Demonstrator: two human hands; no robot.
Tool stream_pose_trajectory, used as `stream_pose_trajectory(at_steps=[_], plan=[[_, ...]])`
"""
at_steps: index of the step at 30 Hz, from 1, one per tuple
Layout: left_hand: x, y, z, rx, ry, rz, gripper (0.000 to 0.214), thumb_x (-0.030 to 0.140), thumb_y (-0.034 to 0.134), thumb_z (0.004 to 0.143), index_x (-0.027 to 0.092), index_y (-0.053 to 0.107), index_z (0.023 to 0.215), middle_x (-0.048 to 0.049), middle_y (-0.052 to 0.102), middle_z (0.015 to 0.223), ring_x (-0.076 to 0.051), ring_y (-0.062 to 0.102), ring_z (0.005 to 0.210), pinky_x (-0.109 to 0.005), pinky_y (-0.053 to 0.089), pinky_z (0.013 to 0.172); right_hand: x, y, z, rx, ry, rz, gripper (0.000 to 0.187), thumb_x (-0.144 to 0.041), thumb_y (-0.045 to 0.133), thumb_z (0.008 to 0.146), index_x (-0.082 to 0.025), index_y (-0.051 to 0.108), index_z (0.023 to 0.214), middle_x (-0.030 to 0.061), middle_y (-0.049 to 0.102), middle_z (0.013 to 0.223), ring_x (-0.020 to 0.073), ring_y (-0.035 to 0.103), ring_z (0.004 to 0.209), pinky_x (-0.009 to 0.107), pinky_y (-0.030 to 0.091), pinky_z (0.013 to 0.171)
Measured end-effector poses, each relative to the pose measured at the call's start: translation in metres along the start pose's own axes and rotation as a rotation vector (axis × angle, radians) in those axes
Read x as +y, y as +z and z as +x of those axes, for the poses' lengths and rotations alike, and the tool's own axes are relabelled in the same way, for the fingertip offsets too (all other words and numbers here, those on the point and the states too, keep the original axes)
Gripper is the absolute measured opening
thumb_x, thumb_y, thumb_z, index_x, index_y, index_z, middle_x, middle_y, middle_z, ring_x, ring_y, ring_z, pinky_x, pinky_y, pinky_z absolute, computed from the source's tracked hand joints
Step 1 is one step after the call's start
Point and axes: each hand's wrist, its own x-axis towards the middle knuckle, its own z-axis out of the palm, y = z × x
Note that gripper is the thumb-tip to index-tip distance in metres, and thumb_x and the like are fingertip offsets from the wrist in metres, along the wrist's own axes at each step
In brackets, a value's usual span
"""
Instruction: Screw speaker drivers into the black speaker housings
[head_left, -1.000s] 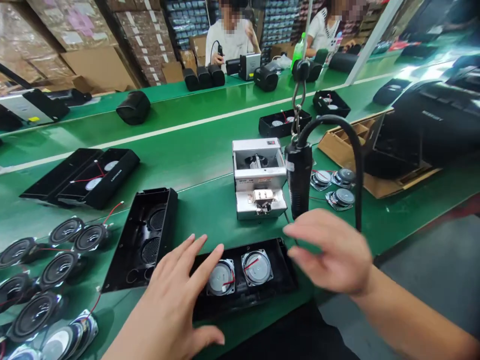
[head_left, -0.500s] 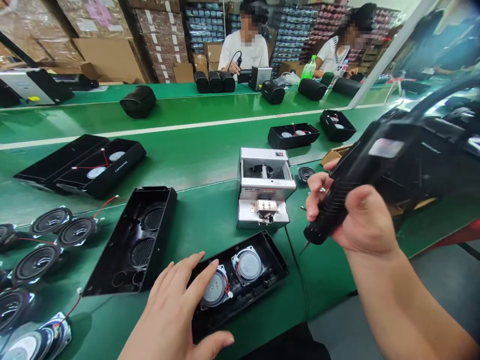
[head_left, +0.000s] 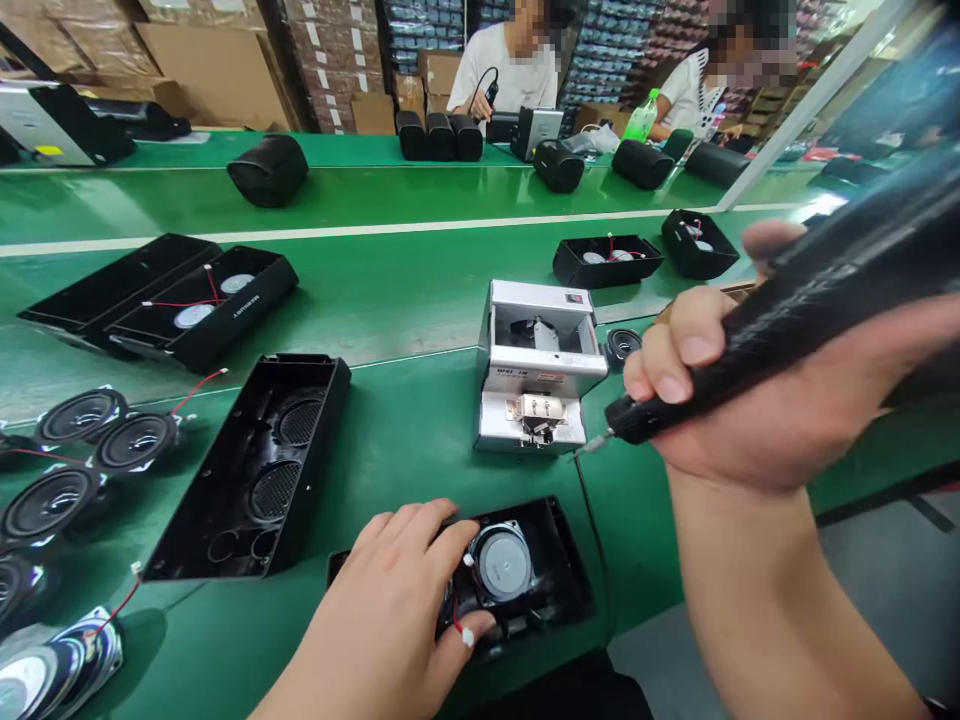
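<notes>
My right hand (head_left: 757, 400) grips a black electric screwdriver (head_left: 750, 330), its bit (head_left: 592, 445) pointing down and left in front of the silver screw feeder (head_left: 536, 370). My left hand (head_left: 405, 590) reaches into a black speaker housing (head_left: 559, 560) near the front edge of the bench. Its fingers and thumb close around the left-hand speaker there, which they mostly cover. A red wire with a white plug (head_left: 466, 634) shows beside the thumb. The other speaker (head_left: 504, 562) sits in the housing, back side up.
An open black housing (head_left: 262, 470) lies to the left, beside several loose speakers (head_left: 139, 440). More housings with wired speakers (head_left: 217, 300) stand farther back on the green bench (head_left: 405, 400). Two people work across it. A cable (head_left: 592, 510) runs from the screw feeder toward the front edge.
My left hand has gone from spread over the housing to closing round the left-hand speaker. The screwdriver in my right hand has tilted flatter, its bit rising toward the feeder.
</notes>
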Motion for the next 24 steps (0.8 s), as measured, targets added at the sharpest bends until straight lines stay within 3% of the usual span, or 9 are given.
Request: stream_pose_trajectory(at_steps=[4, 8, 14, 20, 24], plan=[[0.008, 0.006, 0.002, 0.057, -0.005, 0.029, 0.051, 0.022, 0.094, 0.076, 0.024, 0.073, 0.122, -0.0164, 0.069, 0.143, -0.042, 0.070, 0.124, -0.063, 0.060, 0.099, 0.008, 0.026, 0.002, 0.006, -0.069, -0.177, 0.067, -0.089, 0.025, 0.101, -0.031, 0.057, 0.115, -0.0028, 0.046, 0.065, 0.0205, 0.052, 0.049, 0.035, 0.041, 0.043], [0.016, 0.013, 0.011, 0.055, 0.042, 0.026, 0.039, 0.020, 0.100, 0.072, 0.020, 0.073, 0.101, -0.0209, 0.066, 0.147, -0.045, 0.067, 0.129, -0.067, 0.059, 0.103, 0.023, 0.035, 0.002, -0.144, -0.084, -0.128, 0.054, -0.082, 0.047, 0.101, -0.029, 0.058, 0.105, -0.0028, 0.053, 0.062, 0.0205, 0.055, 0.050, 0.034, 0.042, 0.043], [0.015, 0.014, 0.019, -0.014, 0.025, -0.010, 0.061, 0.029, 0.102, 0.075, 0.026, 0.074, 0.130, -0.0150, 0.069, 0.145, -0.040, 0.070, 0.126, -0.066, 0.054, 0.110, 0.040, 0.033, -0.001, -0.178, -0.013, -0.077, 0.059, -0.086, 0.056, 0.095, -0.030, 0.062, 0.114, -0.0033, 0.056, 0.061, 0.0202, 0.053, 0.047, 0.036, 0.040, 0.042], [0.012, 0.017, 0.020, -0.031, 0.022, -0.010, 0.060, 0.043, 0.099, 0.078, 0.027, 0.076, 0.131, -0.0100, 0.071, 0.139, -0.037, 0.069, 0.123, -0.062, 0.051, 0.111, 0.043, 0.043, -0.003, -0.096, -0.051, -0.083, 0.064, -0.086, 0.055, 0.096, -0.029, 0.068, 0.121, -0.0033, 0.054, 0.058, 0.0199, 0.053, 0.046, 0.035, 0.036, 0.039], [0.014, 0.019, 0.020, -0.021, 0.014, 0.002, 0.056, 0.045, 0.100, 0.078, 0.027, 0.077, 0.126, -0.0077, 0.073, 0.131, -0.035, 0.069, 0.117, -0.060, 0.051, 0.109, 0.022, 0.036, -0.013, -0.084, 0.048, 0.005, 0.069, -0.090, 0.062, 0.089, -0.028, 0.071, 0.119, -0.0046, 0.059, 0.055, 0.0188, 0.051, 0.042, 0.034, 0.038, 0.035]])
